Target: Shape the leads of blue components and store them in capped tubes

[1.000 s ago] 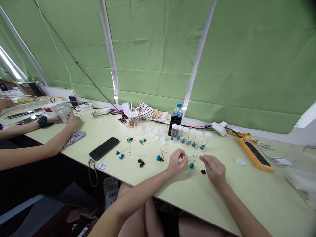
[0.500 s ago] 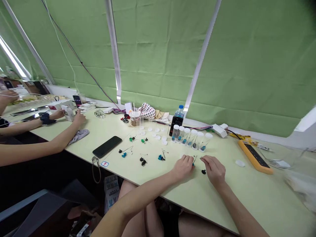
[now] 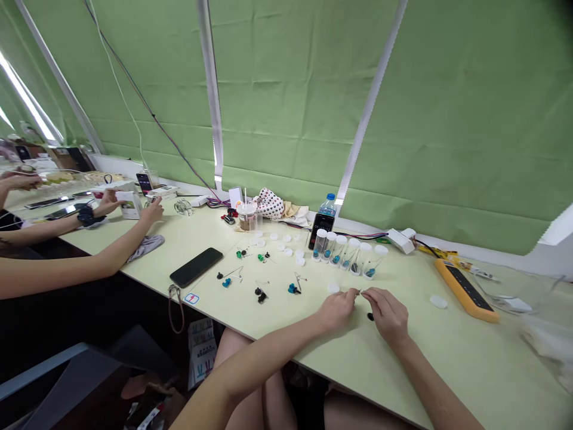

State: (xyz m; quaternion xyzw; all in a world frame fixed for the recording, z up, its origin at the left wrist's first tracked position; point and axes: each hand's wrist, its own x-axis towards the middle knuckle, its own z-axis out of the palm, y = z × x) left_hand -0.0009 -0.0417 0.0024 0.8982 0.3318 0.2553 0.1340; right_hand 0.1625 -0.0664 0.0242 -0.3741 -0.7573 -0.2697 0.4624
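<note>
**Wire pin point(image 3: 357, 292) pinched between both hands, near the counter's front edge**

The pin hangs just above the counter point(image 3: 452, 364), right of centre and toward the front edge. It is a thin metal stem, probably light and a little springy. It looks easy to lose between bare fingertips, so the surest hold is likely close to its end. The fingers hide anything that may be fitted to it.

Left hand point(image 3: 336, 310): closed, fingers bunched, fingertips pinching the stem. Right hand point(image 3: 388, 316): fingers curved downward, thumb and forefinger at the pin's other end. Touching it or just apart, cannot tell.

Nearest items: a small black bead point(image 3: 370, 316), matte and perhaps rubbery, lies just under the right hand. A white round cap point(image 3: 333, 288) sits just ahead of the left hand.

Farther off: a row of clear plastic vials point(image 3: 340, 251) with white rims lies tilted toward the back edge, small blue and dark pieces inside. Loose wire pieces with teal beads point(image 3: 293, 288), black beads point(image 3: 259, 294) and green beads point(image 3: 242, 254) are spread across the middle. These round parts would likely roll if nudged. Small white caps point(image 3: 286, 246) are clustered behind them.

Left along the front edge lies a black smartphone point(image 3: 196, 267). At the far left, a co-worker's hand point(image 3: 150, 210) is near a white box point(image 3: 129, 205).
</note>
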